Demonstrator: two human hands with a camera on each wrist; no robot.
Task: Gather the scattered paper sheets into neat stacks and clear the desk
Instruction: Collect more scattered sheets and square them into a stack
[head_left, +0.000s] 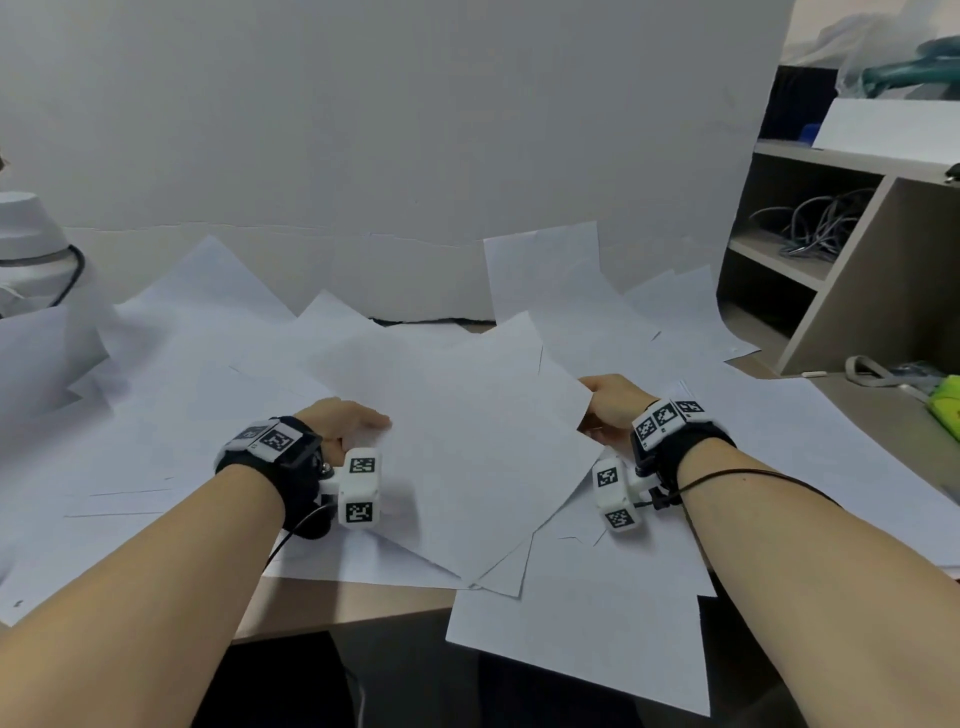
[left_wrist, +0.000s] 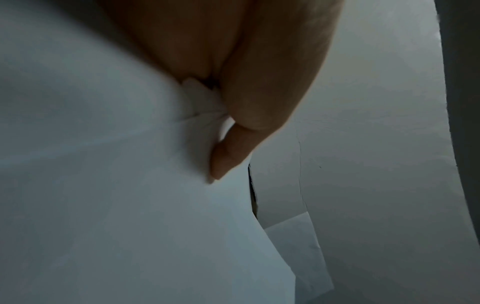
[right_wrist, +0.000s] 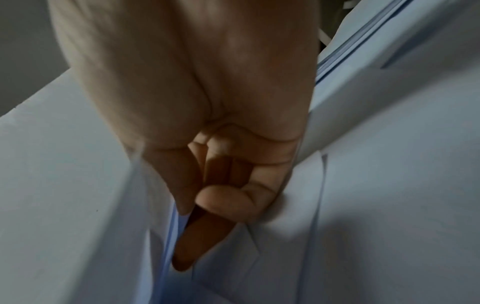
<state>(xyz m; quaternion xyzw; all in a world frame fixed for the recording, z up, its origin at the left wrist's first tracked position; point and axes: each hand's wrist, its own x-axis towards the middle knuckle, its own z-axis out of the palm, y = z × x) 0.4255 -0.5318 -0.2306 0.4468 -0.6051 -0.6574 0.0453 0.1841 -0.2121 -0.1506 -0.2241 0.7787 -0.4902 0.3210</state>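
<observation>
White paper sheets (head_left: 197, 395) lie scattered and overlapping over the desk (head_left: 343, 603). Between my hands I hold a bundle of a few sheets (head_left: 478, 447), tilted, above the rest. My left hand (head_left: 371, 423) grips its left edge; in the left wrist view the thumb (left_wrist: 228, 156) presses the creased paper (left_wrist: 202, 111) against hidden fingers. On the bundle's right edge my right hand (head_left: 597, 410) pinches the sheet edges (right_wrist: 168, 236) between thumb and curled fingers (right_wrist: 223, 201).
A beige shelf unit (head_left: 852, 291) holding grey cables (head_left: 815, 223) stands at the right, with a green object (head_left: 945, 410) near it. A white device (head_left: 31, 244) with a black cable sits far left. One sheet (head_left: 576, 649) overhangs the front edge. A white backdrop (head_left: 363, 130) closes the back.
</observation>
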